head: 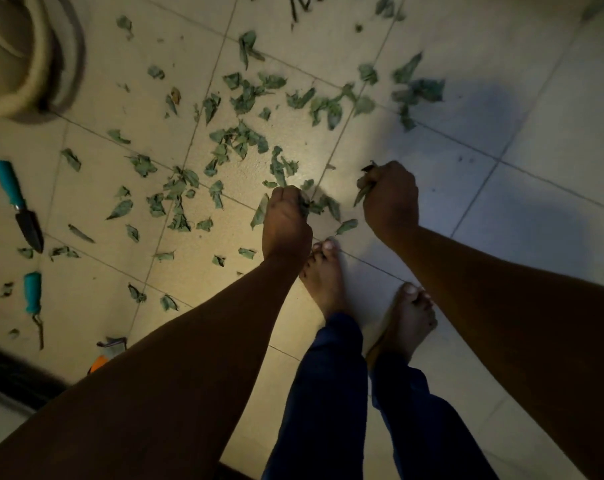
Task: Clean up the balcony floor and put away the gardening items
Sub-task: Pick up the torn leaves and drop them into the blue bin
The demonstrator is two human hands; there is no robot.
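Observation:
Green leaf scraps (238, 140) lie scattered over the tiled balcony floor (501, 220), thickest in the upper middle. My left hand (286, 220) reaches down with its fingers curled round a bunch of leaves. My right hand (390, 199) grips another bunch, and leaf tips stick out at its left side. Both hands hover just above the floor, in front of my bare feet (324, 278). A small trowel with a teal handle (16, 202) lies at the left. Below it lies a second teal-handled tool (34, 299).
A pale round pot or basket (27, 57) stands at the top left. An orange-handled tool (99, 362) is partly hidden behind my left forearm. A dark sill (13, 375) runs along the lower left. Some dark stems (300, 5) lie at the top edge.

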